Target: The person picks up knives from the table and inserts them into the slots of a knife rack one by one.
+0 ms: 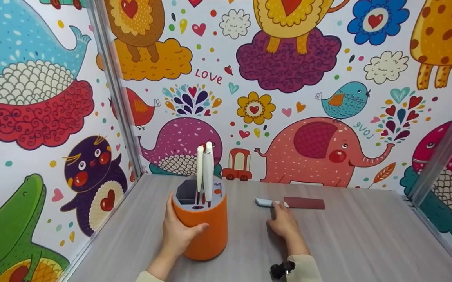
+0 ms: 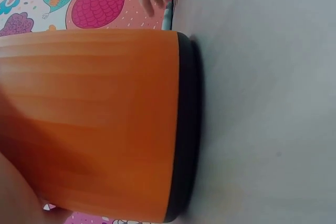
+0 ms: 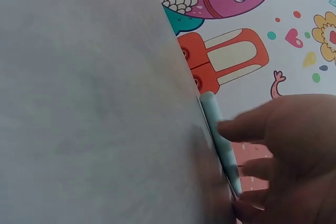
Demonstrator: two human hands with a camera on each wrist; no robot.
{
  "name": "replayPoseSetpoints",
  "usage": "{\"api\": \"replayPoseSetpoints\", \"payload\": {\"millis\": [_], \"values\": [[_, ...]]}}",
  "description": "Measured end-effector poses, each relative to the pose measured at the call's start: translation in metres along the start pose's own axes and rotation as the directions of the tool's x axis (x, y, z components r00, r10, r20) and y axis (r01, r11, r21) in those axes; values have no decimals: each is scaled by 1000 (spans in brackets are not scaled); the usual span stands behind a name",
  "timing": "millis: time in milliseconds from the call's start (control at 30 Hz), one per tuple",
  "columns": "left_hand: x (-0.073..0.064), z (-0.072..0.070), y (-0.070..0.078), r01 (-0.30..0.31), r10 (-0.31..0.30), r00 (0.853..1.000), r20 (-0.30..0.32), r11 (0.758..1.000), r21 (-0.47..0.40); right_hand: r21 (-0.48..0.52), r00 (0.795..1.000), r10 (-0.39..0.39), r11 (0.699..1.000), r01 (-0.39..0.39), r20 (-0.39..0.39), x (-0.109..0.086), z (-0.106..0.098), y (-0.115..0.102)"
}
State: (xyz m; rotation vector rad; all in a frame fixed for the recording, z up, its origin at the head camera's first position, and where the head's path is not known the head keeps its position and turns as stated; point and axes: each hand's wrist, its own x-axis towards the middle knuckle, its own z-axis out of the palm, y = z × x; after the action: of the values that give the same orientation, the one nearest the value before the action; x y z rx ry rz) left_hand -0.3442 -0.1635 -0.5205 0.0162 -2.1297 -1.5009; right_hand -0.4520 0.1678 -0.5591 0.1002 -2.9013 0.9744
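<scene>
My left hand (image 1: 181, 231) holds the side of an orange knife block (image 1: 212, 235), thumb across its front and fingers round its left side. The block stands upright on its black base (image 2: 185, 129). Several white-handled knives (image 1: 208, 176) stick up from the grey slotted top, where a wide dark slot (image 1: 185, 192) shows. To the right, a knife (image 1: 304, 203) with a reddish-brown blade and pale handle (image 3: 214, 119) lies flat on the table. My right hand (image 1: 284, 223) reaches over that handle, fingertips right at it and loosely spread in the right wrist view.
The wood-grain table (image 1: 359, 235) is bounded by printed cartoon panels (image 1: 210, 98) at the back and both sides. Metal posts (image 1: 118, 90) stand at the corners. A small black device (image 1: 282, 269) sits by the right sleeve.
</scene>
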Motion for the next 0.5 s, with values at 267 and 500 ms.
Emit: {"api": "replayPoseSetpoints", "payload": {"millis": [267, 500], "values": [[-3, -2, -2, -1, 1, 1000, -27, 1000, 11, -111, 992, 6, 994, -20, -128, -7, -3, 0], [-1, 3, 1, -8, 8, 1000, -16, 1000, 22, -158, 981, -38, 987, 7, -191, -10, -5, 7]]}}
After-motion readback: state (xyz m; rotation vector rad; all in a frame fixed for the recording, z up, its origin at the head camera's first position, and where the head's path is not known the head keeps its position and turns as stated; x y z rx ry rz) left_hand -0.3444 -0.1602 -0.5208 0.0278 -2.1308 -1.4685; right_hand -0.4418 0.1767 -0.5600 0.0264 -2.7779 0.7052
